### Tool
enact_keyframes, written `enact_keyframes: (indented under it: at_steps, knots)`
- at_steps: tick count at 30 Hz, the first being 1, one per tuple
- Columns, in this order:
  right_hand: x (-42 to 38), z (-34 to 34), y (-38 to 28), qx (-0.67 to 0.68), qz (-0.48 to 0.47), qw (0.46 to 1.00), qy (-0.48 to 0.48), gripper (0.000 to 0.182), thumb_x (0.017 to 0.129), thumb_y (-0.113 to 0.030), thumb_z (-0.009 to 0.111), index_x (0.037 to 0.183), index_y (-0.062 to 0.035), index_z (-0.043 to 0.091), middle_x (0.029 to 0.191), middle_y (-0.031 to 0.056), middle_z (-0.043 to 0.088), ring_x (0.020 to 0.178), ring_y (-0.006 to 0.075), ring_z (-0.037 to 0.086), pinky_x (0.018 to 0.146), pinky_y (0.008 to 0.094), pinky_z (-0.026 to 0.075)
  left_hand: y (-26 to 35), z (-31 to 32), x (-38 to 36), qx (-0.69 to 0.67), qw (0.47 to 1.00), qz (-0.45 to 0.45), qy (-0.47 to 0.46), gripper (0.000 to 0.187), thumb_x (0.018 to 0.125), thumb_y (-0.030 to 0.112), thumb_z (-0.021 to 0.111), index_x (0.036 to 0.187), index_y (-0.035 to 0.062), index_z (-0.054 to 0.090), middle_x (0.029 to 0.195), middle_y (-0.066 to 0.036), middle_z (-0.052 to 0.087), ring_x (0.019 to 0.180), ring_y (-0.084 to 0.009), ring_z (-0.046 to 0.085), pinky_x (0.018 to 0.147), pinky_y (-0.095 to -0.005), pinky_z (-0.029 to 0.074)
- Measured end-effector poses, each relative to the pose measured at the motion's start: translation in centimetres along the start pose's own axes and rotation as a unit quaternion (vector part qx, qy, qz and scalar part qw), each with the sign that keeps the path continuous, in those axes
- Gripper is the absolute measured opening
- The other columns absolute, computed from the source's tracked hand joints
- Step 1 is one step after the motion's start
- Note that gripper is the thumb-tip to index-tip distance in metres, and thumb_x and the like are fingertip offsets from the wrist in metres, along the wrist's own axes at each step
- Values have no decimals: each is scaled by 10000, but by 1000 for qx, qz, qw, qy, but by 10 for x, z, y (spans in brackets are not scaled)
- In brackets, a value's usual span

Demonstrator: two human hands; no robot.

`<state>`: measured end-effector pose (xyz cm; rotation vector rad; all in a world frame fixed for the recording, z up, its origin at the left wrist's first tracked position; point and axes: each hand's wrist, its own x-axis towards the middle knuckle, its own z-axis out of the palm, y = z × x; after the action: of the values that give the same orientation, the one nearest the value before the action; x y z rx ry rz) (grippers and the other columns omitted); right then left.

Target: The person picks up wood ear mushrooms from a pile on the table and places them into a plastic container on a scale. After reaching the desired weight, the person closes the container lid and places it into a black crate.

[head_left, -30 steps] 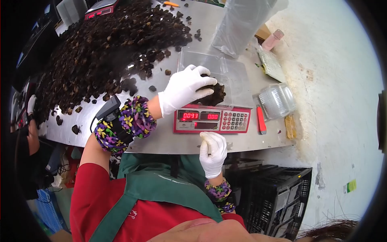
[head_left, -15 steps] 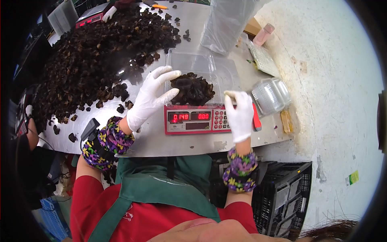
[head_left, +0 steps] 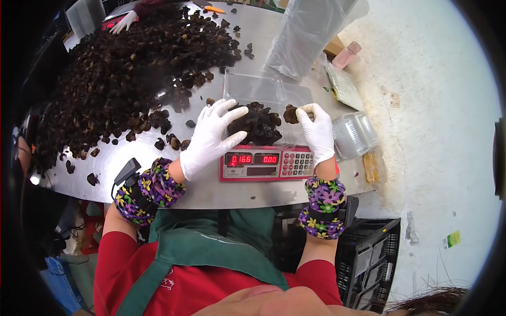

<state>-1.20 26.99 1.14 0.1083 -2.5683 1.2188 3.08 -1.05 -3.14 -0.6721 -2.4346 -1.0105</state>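
small dark piece (head_left: 290, 114) is in the right hand (head_left: 318, 136), pinched narrow at the tips of its fingers, over the right part of the red scale (head_left: 261, 171). it lies on the fingers' inner side, towards the left hand (head_left: 205, 142); piece roughly round, no clear long axis to read. larger dark clump (head_left: 261, 126) sits just left of the piece, about level with it or slightly nearer the body, a narrow gap between them; whether anything touches lower down, cannot tell. clump looks a little longer side to side, so its long axis runs roughly from one hand to the other. left hand is the nearer of the two to the clump: fingers spread wide, thumb apart, at its left edge, nothing seen in the grip; contact with the clump's edge hard to judge. clear plastic container (head_left: 250, 87) around and behind the clump, on the scale. loose dark heap (head_left: 121, 68) on the tabletop (head_left: 221, 196), off beyond the left hand, farther from the right.
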Motion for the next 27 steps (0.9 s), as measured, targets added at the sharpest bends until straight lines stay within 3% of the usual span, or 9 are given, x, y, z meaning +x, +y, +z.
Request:
enact_keyframes:
  at_steps: [3, 8, 13, 16, 19, 20, 23, 24, 27]
  knots:
    - [-3, -4, -2, 69, 19, 997, -26, 140, 927, -127, 682, 987, -1, 694, 814, 47, 694, 742, 101, 602, 720, 276, 502, -1, 8, 20, 8, 999, 0, -51, 582, 849, 260, 759, 1401, 217, 579, 1464, -126, 505, 1436, -402, 361, 1180, -535, 285]
    - [-6, 1, -3, 148, 24, 988, -34, 157, 956, -67, 633, 1091, -4, 685, 892, 34, 695, 780, 81, 587, 749, 247, 488, -19, 11, 43, 47, 983, 26, -177, 605, 831, 174, 756, 1402, 253, 576, 1544, -92, 448, 1468, -408, 318, 1196, -565, 241]
    - [-10, 4, -8, 211, 36, 976, -29, 171, 975, -78, 628, 1120, 3, 668, 946, 34, 698, 833, 72, 598, 778, 239, 488, -13, 4, 33, -59, 994, 14, -91, 549, 847, 162, 751, 1375, 193, 605, 1544, -129, 440, 1448, -403, 346, 1193, -489, 288]
    - [-17, -1, -24, 261, 68, 963, -6, 161, 984, -85, 628, 1112, 7, 661, 968, 38, 695, 858, 75, 610, 795, 243, 495, -9, -5, 22, -46, 998, 39, 14, 528, 867, 135, 743, 1375, 127, 600, 1453, -144, 529, 1363, -354, 463, 1139, -436, 376]
    - [-46, 1, -55, 229, 19, 973, 13, 138, 959, -71, 660, 1080, -5, 668, 966, 26, 698, 863, 93, 627, 802, 257, 504, 28, -24, 13, -228, 971, -49, 58, 529, 882, 66, 733, 1389, 75, 581, 1223, -68, 677, 1106, -181, 630, 974, -305, 484]
    - [-59, 7, -64, 223, -20, 975, 17, 136, 949, -66, 672, 1074, -11, 671, 963, 27, 703, 858, 105, 632, 802, 263, 506, 41, -29, 8, -244, 967, -54, 40, 517, 861, 48, 760, 1351, 101, 605, 1183, -60, 675, 984, -139, 652, 858, -296, 529]
    - [-95, 36, -77, 135, -121, 983, 30, 145, 910, -35, 702, 1053, -30, 674, 948, 61, 704, 843, 164, 644, 788, 299, 509, 57, -18, -4, -442, 886, -131, -52, 473, 885, 39, 745, 1337, 51, 607, 1188, -77, 687, 933, -106, 643, 828, -253, 530]
    - [-104, 44, -74, 106, -167, 980, 36, 152, 900, -26, 708, 1048, -33, 673, 947, 72, 700, 843, 183, 647, 785, 310, 510, 53, -17, -9, -414, 892, -148, -105, 330, 910, 0, 708, 1236, 9, 665, 1122, -74, 714, 955, -101, 658, 841, -251, 541]
    - [-129, 54, -76, 198, -96, 974, 46, 254, 868, -8, 729, 1108, -23, 649, 972, 80, 673, 848, 189, 649, 788, 324, 512, 53, -25, -22, -302, 939, -125, -110, 219, 915, -5, 703, 1134, -6, 698, 1058, -47, 720, 915, -93, 641, 799, -244, 526]
